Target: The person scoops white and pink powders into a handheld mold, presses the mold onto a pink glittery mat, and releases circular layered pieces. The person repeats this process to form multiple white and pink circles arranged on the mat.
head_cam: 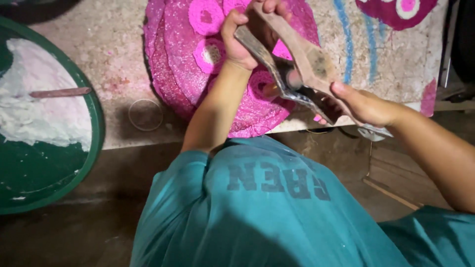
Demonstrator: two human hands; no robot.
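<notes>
1. The left hand (pixel 242 37) is gripping the far handles of a large scissor-like hinged tool (pixel 292 69), closed tight.
2. The right hand (pixel 363 106) is pinching its near end, steadying it above the glittery pink discs (pixel 183 64).
3. A green basin (pixel 96 118) of white paste is sitting alongside.

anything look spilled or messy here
Yes: pink powder stains smear the pale stone slab left of the stacked pink glittery discs, and white paste is spread unevenly in the green round tray.

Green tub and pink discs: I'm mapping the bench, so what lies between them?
In the head view, a clear ring lies on the dusty bench between the green tub and the pink discs; otherwise bare.
</notes>
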